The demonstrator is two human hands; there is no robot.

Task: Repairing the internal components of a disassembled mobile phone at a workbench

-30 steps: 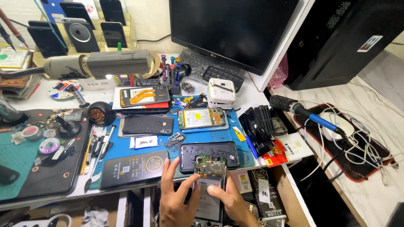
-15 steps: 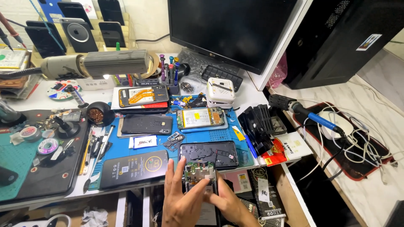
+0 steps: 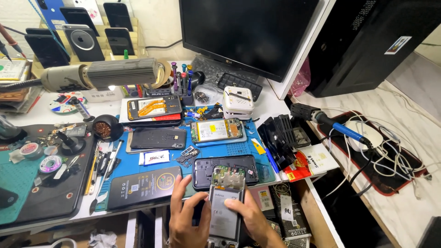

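Both hands hold one opened phone (image 3: 225, 207) at the near edge of the workbench (image 3: 280, 103), low in the middle of the view. The phone has no back cover, so its grey battery and the green circuit board at its top end are visible. The left hand (image 3: 186, 216) grips the left side of the phone, with the fingers spread and partly curled around the edge. The right hand (image 3: 248, 218) closes on the right side, and its thumb lies across the battery. Just behind the phone, a black back cover (image 3: 225, 171) lies on the blue mat (image 3: 239, 148). Left of it there is a dark phone screen (image 3: 143, 187), lying flat. Farther back on the mat lies another opened phone (image 3: 217, 130), well apart from the hands.
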